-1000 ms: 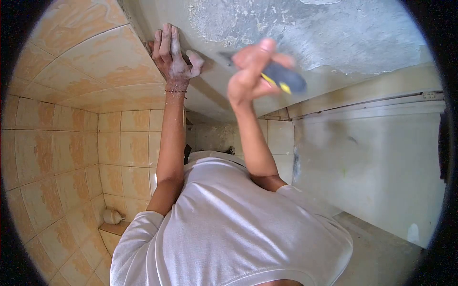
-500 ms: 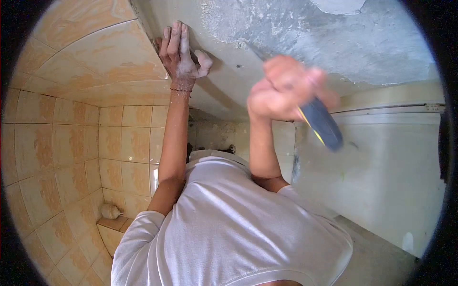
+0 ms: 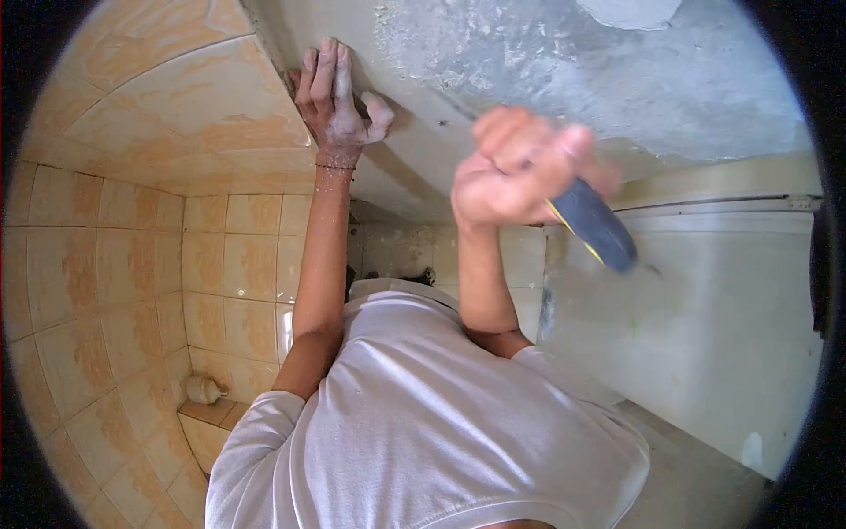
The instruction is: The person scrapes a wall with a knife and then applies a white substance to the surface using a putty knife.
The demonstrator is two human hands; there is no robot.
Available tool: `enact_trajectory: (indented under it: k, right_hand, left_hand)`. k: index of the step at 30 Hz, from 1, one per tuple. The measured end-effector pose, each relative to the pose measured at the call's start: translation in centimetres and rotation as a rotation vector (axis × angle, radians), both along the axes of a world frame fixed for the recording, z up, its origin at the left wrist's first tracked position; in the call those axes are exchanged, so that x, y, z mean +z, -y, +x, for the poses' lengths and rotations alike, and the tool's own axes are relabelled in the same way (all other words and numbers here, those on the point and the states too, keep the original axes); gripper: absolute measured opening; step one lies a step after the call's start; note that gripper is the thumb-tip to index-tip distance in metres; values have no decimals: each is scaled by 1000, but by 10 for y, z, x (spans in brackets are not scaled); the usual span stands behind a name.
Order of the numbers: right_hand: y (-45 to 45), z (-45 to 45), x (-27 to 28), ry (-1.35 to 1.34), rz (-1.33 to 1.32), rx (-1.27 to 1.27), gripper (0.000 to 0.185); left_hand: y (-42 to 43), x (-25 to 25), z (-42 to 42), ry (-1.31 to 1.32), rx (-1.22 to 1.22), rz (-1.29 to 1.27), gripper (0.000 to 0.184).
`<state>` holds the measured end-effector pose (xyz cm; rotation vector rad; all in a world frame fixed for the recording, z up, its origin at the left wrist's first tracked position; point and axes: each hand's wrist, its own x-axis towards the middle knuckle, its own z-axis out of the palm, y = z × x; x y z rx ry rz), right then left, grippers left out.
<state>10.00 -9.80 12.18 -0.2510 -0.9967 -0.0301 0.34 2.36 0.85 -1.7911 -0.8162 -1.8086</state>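
Observation:
My right hand is wrapped round a scraper, whose dark grey handle with a yellow edge sticks out below the fist. Its thin blade points up and left toward the wall, close to the lower border of a rough, peeled patch. Motion blurs the fist and blade, so I cannot tell if the blade touches. Powdered with white dust, my left hand rests with fingers stretched out on the painted wall, beside the edge of the tiles.
Orange-and-cream tiles cover the wall on the left. A small pale rounded object sits on a tiled corner ledge. To the right is a pale smooth panel under a horizontal rail. A white flake-like patch shows at the top.
My right hand and the scraper have shifted slightly, with the blade tip now a little further left and lower. My left hand stays in place on the wall.

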Motion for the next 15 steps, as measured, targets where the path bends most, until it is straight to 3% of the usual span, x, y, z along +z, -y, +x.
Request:
enact_trajectory:
  k: [2,4,6,10,12,15]
  right_hand:
    - [-1,-2,1,-84,11,0,20]
    - [-24,2,-16,48,-123,-223,20]
    - [-25,-3,-19,42,-175,-167,20]
    - [-1,-7,9,174,25,47,18]
    - [-13,-5,9,212,6,-209,18]
    - [-18,-19,-2,113,-121,-228,19]
  left_hand:
    - [6,-5,-2,-14,11,-22,63]
    - [2,-4,-1,-3,-18,-7,63]
    - [1,-5,1,2,-8,-12,62]
    - [8,-2,0,1,2,-53,62]
    - [8,-2,-1,-5,20,-56,61]
    - [5,0,2,8,-4,-30,61]
